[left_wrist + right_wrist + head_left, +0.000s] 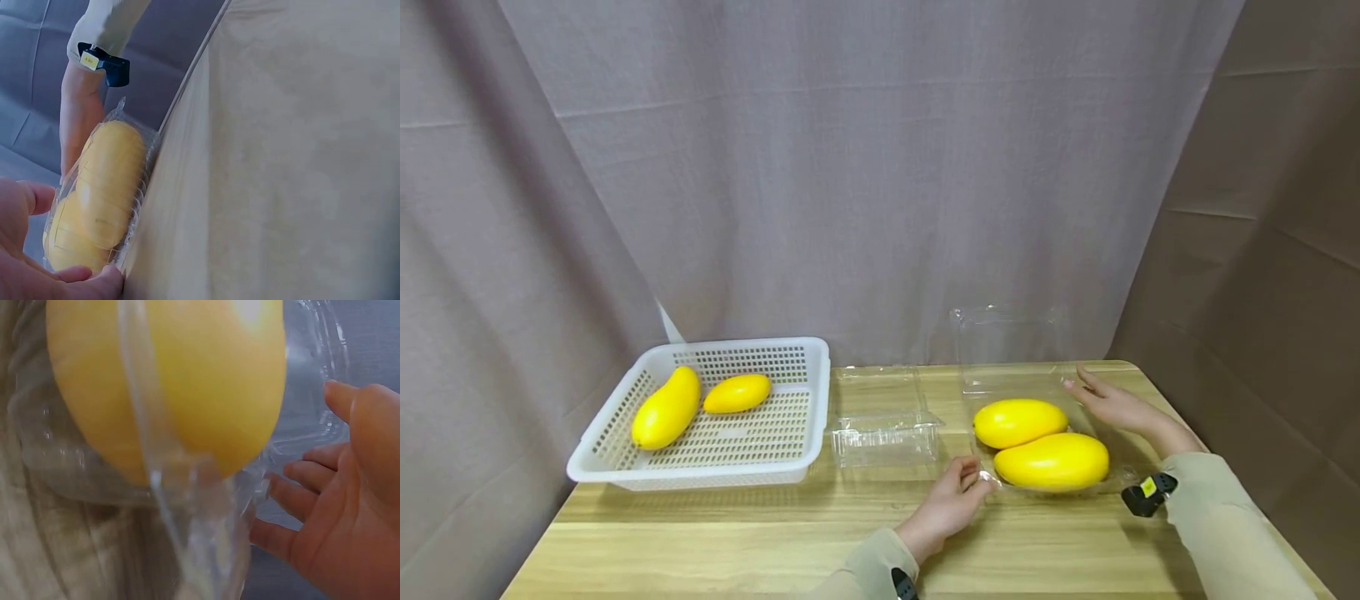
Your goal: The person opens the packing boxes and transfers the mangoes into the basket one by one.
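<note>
Two yellow mangoes, a rear one (1018,422) and a front one (1052,462), lie side by side in a clear plastic clamshell box (1011,350). Its lid stands raised at the back. My left hand (947,508) is at the box's front left corner; the left wrist view shows its fingertips (106,281) by the box's edge, with thumb and fingers apart. Beside the right side of the box, near the lid's hinge, is my right hand (1108,404). Its fingers (294,494) are spread and fairly straight, close to the clear plastic in the right wrist view.
A white perforated basket (700,477) at the left holds a large mango (667,408) and a smaller one (737,392). Between basket and box stands a smaller clear clamshell (886,446), lid up. Grey curtains (880,183) hang behind the wooden table (737,542).
</note>
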Action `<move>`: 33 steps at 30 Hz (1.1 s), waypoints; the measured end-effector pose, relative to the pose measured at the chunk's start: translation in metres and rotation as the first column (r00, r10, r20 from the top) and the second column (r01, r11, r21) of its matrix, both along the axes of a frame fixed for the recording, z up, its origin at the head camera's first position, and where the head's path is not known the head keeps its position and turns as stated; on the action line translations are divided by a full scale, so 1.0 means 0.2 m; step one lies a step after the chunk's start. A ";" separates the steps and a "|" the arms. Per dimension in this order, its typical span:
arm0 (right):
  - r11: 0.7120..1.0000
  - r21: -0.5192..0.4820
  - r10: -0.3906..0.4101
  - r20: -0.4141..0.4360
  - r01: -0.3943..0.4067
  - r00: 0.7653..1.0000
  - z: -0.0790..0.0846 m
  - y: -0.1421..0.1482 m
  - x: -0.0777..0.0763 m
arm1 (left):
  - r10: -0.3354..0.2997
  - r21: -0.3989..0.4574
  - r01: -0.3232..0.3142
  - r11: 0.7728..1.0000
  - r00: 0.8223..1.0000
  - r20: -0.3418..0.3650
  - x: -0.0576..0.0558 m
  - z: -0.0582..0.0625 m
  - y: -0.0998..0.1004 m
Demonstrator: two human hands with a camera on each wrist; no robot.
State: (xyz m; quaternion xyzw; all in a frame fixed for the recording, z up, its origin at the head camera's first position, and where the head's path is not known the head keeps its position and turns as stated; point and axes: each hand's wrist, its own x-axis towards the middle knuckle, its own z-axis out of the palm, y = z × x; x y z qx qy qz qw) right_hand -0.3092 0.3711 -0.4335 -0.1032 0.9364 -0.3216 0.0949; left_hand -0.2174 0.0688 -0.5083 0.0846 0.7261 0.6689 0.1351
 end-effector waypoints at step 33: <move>0.978 -0.168 -0.113 0.052 0.120 0.992 -0.21 0.14 0.26 | -0.057 -0.029 0.057 0.998 0.998 0.000 0.08 0.01 -0.04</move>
